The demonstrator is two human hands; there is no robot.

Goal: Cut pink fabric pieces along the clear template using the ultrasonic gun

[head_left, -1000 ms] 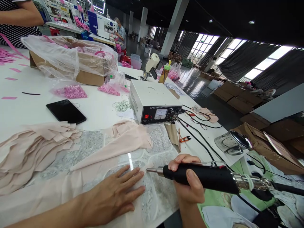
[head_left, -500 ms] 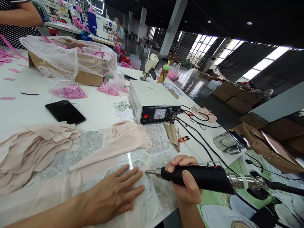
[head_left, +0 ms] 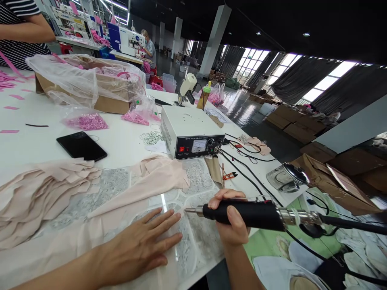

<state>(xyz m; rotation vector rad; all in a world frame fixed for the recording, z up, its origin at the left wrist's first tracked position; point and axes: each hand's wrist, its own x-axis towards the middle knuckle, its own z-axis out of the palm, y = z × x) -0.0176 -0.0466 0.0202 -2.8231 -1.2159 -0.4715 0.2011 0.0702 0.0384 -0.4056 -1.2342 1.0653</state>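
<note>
Gripping a black handheld tool (head_left: 246,213) at the lower right of the head view, a person's right hand (head_left: 231,225) wraps around the barrel, its metal tip pointing left, just beside the fingertips of the left hand (head_left: 140,243), which lies palm down, fingers spread, on pale pink fabric (head_left: 65,245) at lower center. Beneath is a stone-patterned mat (head_left: 199,177). At center, a white control unit (head_left: 193,127) bears a line of Chinese characters and a model marking too blurred to read, above a lit red switch (head_left: 182,149) and a needle meter (head_left: 199,146). Lettering on a blue-and-white sewing machine (head_left: 128,40), upper left, is too small to make out. The right edge of the white table (head_left: 27,149) slants from bottom center toward a lidded metal container (head_left: 284,178) at right; bare tabletop surrounds a black phone (head_left: 81,146) on its upper sides at left, while cables (head_left: 246,174) cross the space right of the unit.
</note>
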